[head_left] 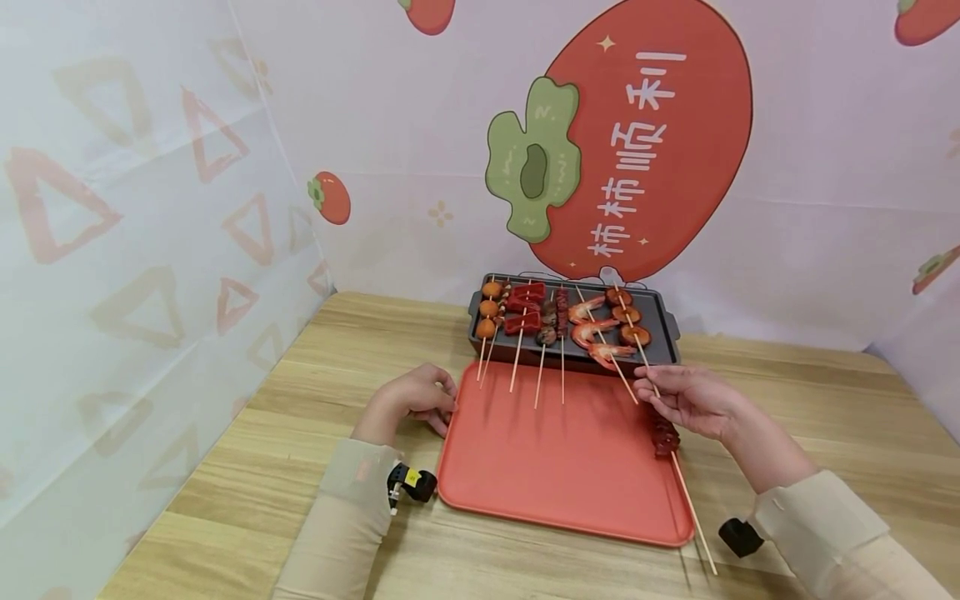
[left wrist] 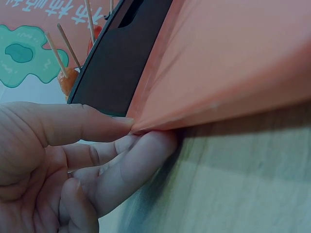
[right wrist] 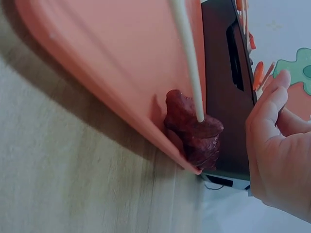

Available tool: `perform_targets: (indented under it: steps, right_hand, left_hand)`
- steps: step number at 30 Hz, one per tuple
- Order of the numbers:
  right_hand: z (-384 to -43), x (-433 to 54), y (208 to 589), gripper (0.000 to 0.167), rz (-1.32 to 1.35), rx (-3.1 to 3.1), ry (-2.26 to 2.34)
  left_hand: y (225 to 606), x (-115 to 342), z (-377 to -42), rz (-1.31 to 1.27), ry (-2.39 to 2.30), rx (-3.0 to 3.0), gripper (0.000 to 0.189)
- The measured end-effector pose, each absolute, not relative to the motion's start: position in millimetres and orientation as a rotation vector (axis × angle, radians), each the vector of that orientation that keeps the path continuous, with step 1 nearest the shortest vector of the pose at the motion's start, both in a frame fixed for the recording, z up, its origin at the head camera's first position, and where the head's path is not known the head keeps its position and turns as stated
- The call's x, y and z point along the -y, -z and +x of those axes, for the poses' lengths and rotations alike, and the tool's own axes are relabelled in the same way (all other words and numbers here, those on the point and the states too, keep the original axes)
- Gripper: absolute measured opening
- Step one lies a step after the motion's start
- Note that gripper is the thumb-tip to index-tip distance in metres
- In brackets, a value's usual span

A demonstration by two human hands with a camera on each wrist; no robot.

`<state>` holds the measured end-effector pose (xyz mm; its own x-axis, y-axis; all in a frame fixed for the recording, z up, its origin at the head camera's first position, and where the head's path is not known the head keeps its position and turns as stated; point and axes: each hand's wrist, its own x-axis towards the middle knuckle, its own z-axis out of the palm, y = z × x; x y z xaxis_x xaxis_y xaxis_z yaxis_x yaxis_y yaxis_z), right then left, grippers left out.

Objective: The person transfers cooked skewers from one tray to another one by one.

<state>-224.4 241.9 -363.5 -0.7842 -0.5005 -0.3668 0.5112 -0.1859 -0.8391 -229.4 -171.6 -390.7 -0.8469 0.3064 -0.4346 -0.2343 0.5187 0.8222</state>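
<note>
My left hand (head_left: pixel 420 398) pinches the left edge of a red-orange tray (head_left: pixel 555 467), thumb above and fingers beneath in the left wrist view. My right hand (head_left: pixel 693 400) pinches the lower stick of the rightmost skewer of round orange-brown slices (head_left: pixel 626 315), whose top lies on a dark grill pan (head_left: pixel 660 321). Just below that hand, a dark red meat skewer (head_left: pixel 664 437) lies at the tray's right edge, its bare stick reaching past the near corner. In the right wrist view the meat (right wrist: pixel 192 128) sits against the rim.
Several other skewers cross the pan, with orange balls (head_left: pixel 489 308), red pieces (head_left: pixel 522 321), mushroom-like pieces (head_left: pixel 547 335) and shrimp (head_left: pixel 596 332). Their sticks overhang the tray. Printed cloth walls (head_left: pixel 405 275) stand behind and left of the wooden table (head_left: pixel 300 433).
</note>
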Motion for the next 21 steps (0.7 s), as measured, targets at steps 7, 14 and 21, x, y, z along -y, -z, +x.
perform_targets:
  steps: [7,14,21]
  right_hand:
    - [-222,-244,363,0.027,0.028,-1.469,2.021]
    - [-217,-248,364,0.026,0.029,-1.476,2.035]
    - [-215,-253,365,0.029,-0.008,-1.455,2.040]
  left_hand:
    - [392,171,-230,0.065,-1.320,-2.222,0.008]
    - [392,172,-230,0.066,-1.319,-2.220,0.009]
    - [392,172,-230,0.055,-1.323,-2.213,0.009]
